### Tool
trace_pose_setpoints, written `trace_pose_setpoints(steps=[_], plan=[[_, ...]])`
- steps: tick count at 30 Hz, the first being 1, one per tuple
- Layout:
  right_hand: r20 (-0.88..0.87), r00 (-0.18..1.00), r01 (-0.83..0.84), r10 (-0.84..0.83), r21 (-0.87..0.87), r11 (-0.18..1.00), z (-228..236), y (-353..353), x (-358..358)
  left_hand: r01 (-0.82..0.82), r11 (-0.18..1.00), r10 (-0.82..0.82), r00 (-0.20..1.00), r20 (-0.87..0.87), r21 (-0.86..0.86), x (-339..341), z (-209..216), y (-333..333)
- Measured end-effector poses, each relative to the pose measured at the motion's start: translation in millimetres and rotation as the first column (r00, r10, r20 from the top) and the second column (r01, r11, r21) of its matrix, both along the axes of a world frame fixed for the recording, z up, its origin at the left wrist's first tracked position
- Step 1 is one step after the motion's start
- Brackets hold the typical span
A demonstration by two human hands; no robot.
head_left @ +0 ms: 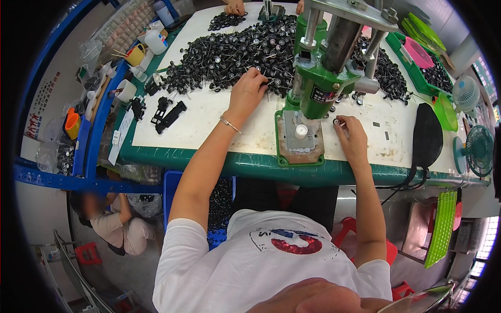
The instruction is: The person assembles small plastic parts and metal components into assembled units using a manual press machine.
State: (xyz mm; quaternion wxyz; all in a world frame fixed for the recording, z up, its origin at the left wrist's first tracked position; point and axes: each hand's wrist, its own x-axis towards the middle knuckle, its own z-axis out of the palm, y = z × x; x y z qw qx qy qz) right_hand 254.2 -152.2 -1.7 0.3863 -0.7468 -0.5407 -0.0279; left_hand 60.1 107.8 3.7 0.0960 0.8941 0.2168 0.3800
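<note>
Left of the green press (pixel 318 78), the left hand (pixel 247 91) pinches into the black wheel pile (pixel 229 52). The right hand (pixel 352 138), beside its base, holds a small wheel (pixel 336 121). A dark label (pixel 324 95) fronts the press.

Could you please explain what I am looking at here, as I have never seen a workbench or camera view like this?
This single picture comes from a wide fisheye camera worn on a person's head, looking down, so straight edges bend near the rim. The two bare forearms rising from the lower edge belong to that person. The table has a white top and a green rim. On it stands a green hand press on a base plate, with a small white part under it. Behind lies a large pile of small black wheels on thin metal pins. The left hand reaches into that pile. The right hand pinches one small wheel piece beside the press. Green trays and small fans sit to the right.
</note>
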Motion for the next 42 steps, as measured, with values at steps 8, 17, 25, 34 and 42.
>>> trace_pose_setpoints(steps=[8, 17, 25, 34, 42], plan=[[-0.093, 0.995, -0.044, 0.046, 0.026, 0.999, -1, -2, 0, 0.023, 0.910, -0.059, 0.995, -0.074, -0.413, -50, -7, -30], [-0.279, 0.957, -0.054, 0.082, 0.108, 0.993, 1, -3, -7, -0.022, 0.840, 0.131, 0.978, 0.162, -0.542, -85, 2, -59], [-0.405, 0.897, -0.112, 0.177, 0.179, 0.977, 30, 9, -44, 0.175, 0.828, -0.047, 0.969, 0.244, -0.533, -65, 4, -61], [-0.372, 0.872, -0.287, 0.317, 0.135, 0.948, 31, 21, -64, 0.510, 0.160, 0.167, 0.830, 0.532, -0.845, -54, 32, -110], [-0.227, 0.949, -0.224, 0.217, -0.006, 0.975, 46, 18, -71, 0.411, 0.114, 0.155, 0.892, 0.425, -0.904, -43, 30, -118]])
